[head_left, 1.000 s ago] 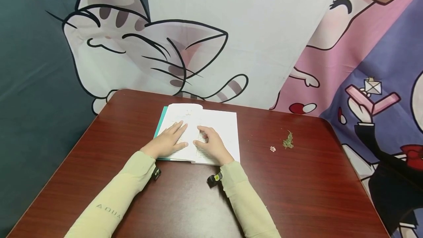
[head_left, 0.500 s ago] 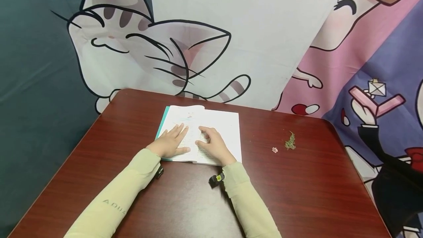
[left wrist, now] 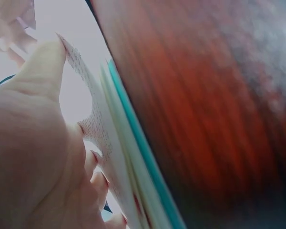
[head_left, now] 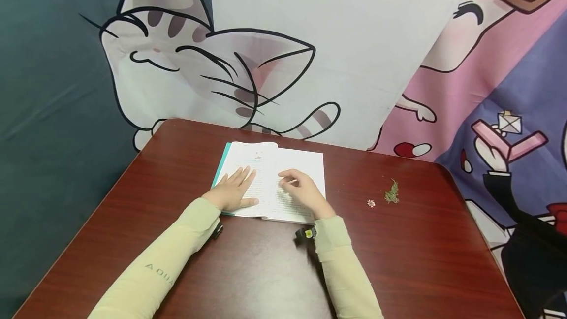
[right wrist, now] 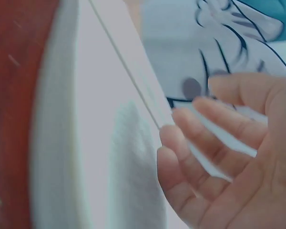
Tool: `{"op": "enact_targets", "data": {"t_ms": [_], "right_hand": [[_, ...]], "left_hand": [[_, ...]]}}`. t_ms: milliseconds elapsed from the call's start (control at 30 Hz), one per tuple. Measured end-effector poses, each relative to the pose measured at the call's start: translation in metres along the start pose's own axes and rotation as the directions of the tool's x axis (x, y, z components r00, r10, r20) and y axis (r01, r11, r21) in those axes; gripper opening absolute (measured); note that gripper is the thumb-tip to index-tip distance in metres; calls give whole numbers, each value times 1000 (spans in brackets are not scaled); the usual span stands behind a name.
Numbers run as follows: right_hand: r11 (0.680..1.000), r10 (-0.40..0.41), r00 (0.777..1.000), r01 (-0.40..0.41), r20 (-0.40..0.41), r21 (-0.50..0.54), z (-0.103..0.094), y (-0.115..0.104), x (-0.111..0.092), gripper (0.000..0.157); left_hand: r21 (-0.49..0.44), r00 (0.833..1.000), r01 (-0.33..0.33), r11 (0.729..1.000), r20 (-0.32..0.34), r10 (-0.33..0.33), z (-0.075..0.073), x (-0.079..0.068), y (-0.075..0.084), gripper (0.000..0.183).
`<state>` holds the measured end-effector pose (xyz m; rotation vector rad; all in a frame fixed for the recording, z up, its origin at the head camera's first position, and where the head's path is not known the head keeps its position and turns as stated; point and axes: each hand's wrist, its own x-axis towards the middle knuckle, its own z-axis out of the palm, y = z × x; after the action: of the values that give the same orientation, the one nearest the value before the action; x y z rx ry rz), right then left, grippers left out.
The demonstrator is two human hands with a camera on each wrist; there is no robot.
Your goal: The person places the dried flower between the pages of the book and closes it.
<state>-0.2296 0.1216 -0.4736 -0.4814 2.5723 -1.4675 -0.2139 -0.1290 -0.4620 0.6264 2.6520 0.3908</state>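
An open book [head_left: 305,161] with a teal cover edge lies near the back of the table. My left hand [head_left: 231,195] rests on its left page with fingers spread; in the left wrist view the thumb [left wrist: 45,67] stretches over the printed paper. My right hand [head_left: 305,193] is over the right page, and the right wrist view shows its fingers [right wrist: 219,124] loosely bent with nothing between them. To the right of the book lie a small pale pink flower [head_left: 371,204] and a green leafy sprig [head_left: 392,192], both apart from the hands.
The dark red-brown table [head_left: 266,270] has rounded back corners. Behind it hangs a cloth backdrop [head_left: 354,38] printed with a cartoon cat and other figures.
My right hand has moved right from the book's middle, and its fingers are more bent. My left hand stays on the left page. The whole view has shifted slightly.
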Motion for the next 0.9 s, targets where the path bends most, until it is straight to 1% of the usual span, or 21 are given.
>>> {"op": "enact_targets", "data": {"t_ms": [67, 133, 200, 300, 367, 433, 567, 733, 900], "right_hand": [[1000, -17, 1000, 17, -14, 21, -11, 1, -2, 27], [999, -48, 998, 49, -35, 18, -23, 3, -5, 26], [998, -61, 996, 62, -57, 18, -36, -5, -11, 25], [998, -56, 992, 57, -110, 10, -52, -7, -19, 24], [999, -35, 990, 34, -136, -9, -63, -9, -25, 23], [998, -25, 987, 17, -160, -53, -72, 1, -28, 23], [989, -20, 985, -5, -173, -147, -93, 11, -40, 24], [975, -4, 980, -41, -198, -219, -117, 25, -56, 25], [957, 13, 972, -81, -235, -279, -135, 39, -68, 25]], "left_hand": [[2, 1000, -1, 1000, 0, 1, 0, 1, -1, 88], [2, 1000, -2, 1000, 2, 2, 1, 1, -1, 88], [2, 1000, -1, 1000, 6, 1, 0, 1, -2, 88], [1, 1000, -1, 1000, 5, 1, 0, 2, -2, 87], [2, 1000, 1, 1000, 6, -1, 0, 2, -1, 88], [5, 1000, 3, 1000, 6, -3, 1, 1, -1, 88], [7, 1000, 7, 1000, 8, -7, 1, 1, -1, 89], [2, 1000, 10, 1000, 15, -10, 0, 0, -1, 90], [-10, 1000, 8, 1000, 10, -8, 1, 0, -2, 90]]}}
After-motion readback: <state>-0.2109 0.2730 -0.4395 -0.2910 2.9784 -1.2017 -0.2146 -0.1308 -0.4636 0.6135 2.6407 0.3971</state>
